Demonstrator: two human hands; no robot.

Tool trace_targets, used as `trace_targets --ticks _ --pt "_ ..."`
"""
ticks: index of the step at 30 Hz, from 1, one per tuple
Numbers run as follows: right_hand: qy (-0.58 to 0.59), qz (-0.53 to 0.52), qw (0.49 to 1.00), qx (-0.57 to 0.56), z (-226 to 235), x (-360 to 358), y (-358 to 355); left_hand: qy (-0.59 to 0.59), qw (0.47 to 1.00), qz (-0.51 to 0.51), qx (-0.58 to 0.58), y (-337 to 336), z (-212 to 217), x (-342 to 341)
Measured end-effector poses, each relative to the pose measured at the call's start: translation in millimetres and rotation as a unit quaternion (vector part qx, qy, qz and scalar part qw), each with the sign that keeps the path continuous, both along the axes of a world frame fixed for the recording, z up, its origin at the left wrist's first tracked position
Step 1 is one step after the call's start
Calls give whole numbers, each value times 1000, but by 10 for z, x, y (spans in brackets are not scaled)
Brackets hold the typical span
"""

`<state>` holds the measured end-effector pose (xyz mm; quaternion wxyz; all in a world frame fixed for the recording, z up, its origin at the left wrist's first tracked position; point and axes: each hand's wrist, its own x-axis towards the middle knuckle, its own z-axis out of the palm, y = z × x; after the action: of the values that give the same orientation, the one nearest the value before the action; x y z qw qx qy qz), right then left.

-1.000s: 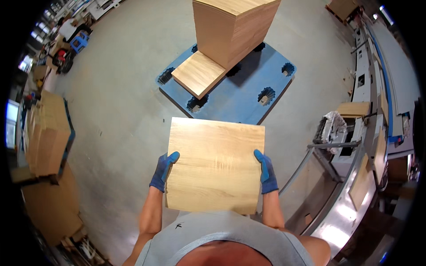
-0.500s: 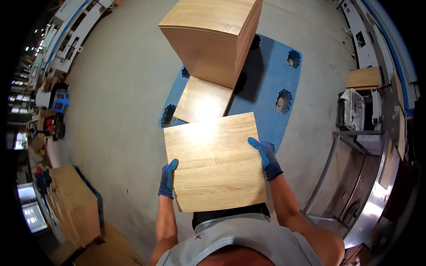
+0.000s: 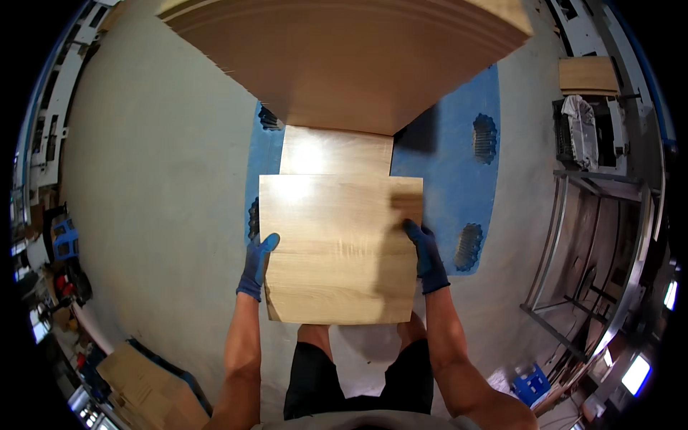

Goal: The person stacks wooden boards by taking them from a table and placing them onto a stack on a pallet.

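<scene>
Nearer pallet: flat woodgrain panel

Board btwn hands, above pallet

Blue work gloves on both sides: the left hand and the right hand are each covered to the wrist in a snug, dark-blue knit. Above the cuffs the forearms are bare, no sleeves showing. Lower down, black shorts end above the knees, and a strip of grey shirt shows at the bottom edge.
</scene>
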<state>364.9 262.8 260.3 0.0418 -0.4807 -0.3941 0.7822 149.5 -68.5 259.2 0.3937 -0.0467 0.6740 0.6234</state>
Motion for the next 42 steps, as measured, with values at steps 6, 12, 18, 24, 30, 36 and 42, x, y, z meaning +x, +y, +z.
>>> trace_targets --ticks 6,12,18,24,30,36,42 --pt "-12 -31 999 20 -937 -404 48 -34 999 -38 2 35 -941 -709" --pt "-69 -29 975 209 -1798 -205 -229 103 981 -83 -145 -112 -1792 -633" --pt "-70 -165 983 42 -1832 418 -720 -197 968 155 22 -829 -1681 -43" --pt "50 -370 854 -361 -2065 476 -1097 -306 925 223 44 -991 -1803 79" --pt "-97 -370 884 -269 -2410 625 -1125 -307 931 194 47 -533 -1844 117" --pt "-120 -338 906 -225 -2173 229 -1135 -279 944 175 17 -386 -1789 -412" --pt "-75 -331 920 -196 -2169 173 -889 -251 965 75 7 -333 -1766 -421"
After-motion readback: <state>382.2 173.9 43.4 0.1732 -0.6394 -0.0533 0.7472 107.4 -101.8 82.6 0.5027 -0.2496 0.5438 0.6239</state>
